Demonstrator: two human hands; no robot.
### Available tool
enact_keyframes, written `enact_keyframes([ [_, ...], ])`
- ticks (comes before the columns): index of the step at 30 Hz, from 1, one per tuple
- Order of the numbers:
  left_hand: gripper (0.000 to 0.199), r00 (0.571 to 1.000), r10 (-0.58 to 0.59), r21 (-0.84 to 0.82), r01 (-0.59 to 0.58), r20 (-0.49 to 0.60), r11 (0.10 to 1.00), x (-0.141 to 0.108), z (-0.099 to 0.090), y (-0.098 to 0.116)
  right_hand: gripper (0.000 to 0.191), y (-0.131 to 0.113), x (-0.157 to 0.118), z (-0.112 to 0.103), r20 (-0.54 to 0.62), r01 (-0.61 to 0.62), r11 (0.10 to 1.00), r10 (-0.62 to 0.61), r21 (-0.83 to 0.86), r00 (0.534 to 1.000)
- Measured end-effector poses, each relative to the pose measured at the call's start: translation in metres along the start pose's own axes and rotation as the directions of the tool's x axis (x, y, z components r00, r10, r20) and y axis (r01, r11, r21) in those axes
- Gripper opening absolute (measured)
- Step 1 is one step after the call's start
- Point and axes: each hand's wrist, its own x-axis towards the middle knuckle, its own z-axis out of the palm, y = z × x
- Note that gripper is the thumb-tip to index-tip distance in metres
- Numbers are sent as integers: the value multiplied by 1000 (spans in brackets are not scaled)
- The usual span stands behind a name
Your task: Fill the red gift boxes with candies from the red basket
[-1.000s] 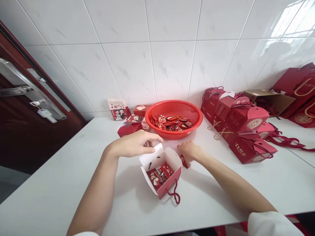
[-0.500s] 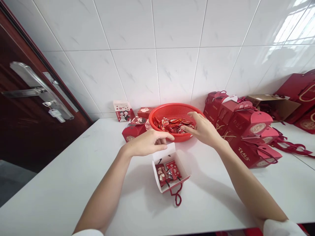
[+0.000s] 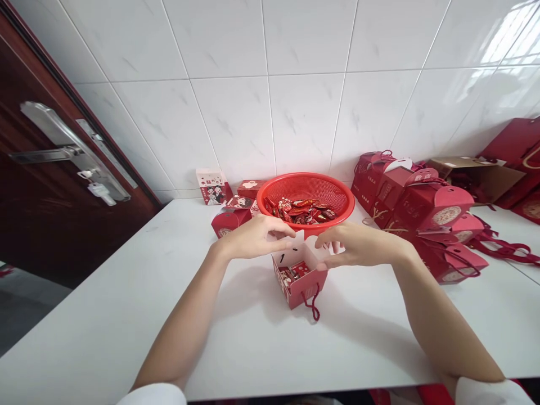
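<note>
A small red gift box (image 3: 310,289) with a white inside stands on the table, its top flaps up and a dark red cord handle (image 3: 314,309) hanging at the front. Wrapped sweets (image 3: 295,271) lie inside it. My left hand (image 3: 259,239) is at the back left flap, thumb and fingers apart, with nothing seen in them. At the right side, my right hand (image 3: 354,246) has its thumb on the box's edge and its fingers curled over the flap. Just behind both hands is a red plastic basket (image 3: 348,209) with several more wrapped sweets (image 3: 304,212).
Red gift boxes (image 3: 439,208) are piled at the right, near an open cardboard box (image 3: 485,174). Several small boxes (image 3: 230,219) stand left of the basket, one with a couple printed on it (image 3: 214,188). Behind is a tiled wall; a brown door (image 3: 37,185) is at the left.
My right hand has come from over the basket down to the box's right flap. The box has shifted slightly and shows more of its front side. My left hand stays near its left flap.
</note>
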Motion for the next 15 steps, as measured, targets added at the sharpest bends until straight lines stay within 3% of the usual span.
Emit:
enact_keyframes([
  [2,30,1000,-15,13,15,-3,1000,-2,-3,0,40,4,-2,-1,16,-11,1000,11,21,1000],
  [5,23,999,-17,-9,17,52,1000,-4,-5,2,33,5,0,0,11,-77,996,77,-37,997],
  [9,16,963,12,-91,13,268,996,-5,-3,6,21,-1,10,10,-57,-162,975,155,-151,986],
  [12,25,923,-29,-72,61,383,996,-4,-3,3,24,-6,18,19,-105,-204,956,185,-213,977],
  [15,36,915,-64,-85,107,399,991,-3,-4,-7,32,-10,23,24,-121,-234,935,209,-267,971],
])
